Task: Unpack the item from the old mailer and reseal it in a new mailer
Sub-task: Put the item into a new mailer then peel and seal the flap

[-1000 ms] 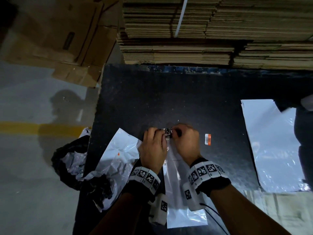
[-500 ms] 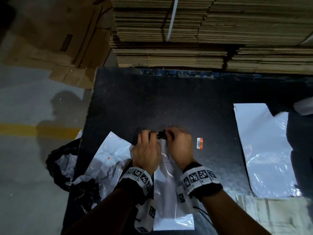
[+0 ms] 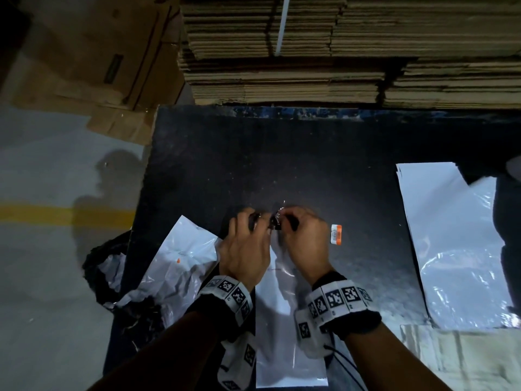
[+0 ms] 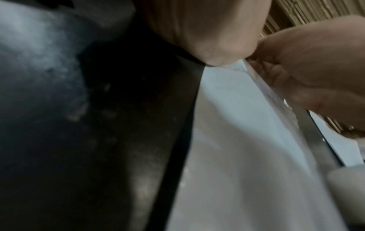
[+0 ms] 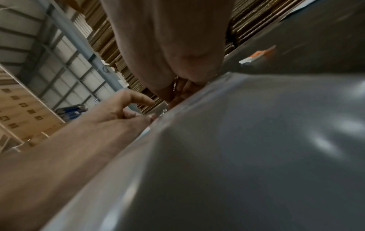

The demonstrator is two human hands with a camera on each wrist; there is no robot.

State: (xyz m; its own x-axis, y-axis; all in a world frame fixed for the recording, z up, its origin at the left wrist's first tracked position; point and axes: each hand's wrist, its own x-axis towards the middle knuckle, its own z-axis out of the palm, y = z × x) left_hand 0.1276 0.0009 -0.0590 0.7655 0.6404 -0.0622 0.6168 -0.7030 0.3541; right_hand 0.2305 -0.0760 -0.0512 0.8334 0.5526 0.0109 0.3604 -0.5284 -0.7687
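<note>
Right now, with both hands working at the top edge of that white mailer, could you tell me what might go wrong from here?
The left hand and right hand pinch the far edge of the new mailer; its glossy film could wrinkle and seal crooked. The barcode label lies loose beside the right hand, so a sweep could knock it away. The torn old mailer overhangs the table edge and may slide off.

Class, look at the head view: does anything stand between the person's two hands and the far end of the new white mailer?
Nothing visible does. The left hand and right hand already sit on the far end of the new mailer; the orange label lies apart, to the right.
</note>
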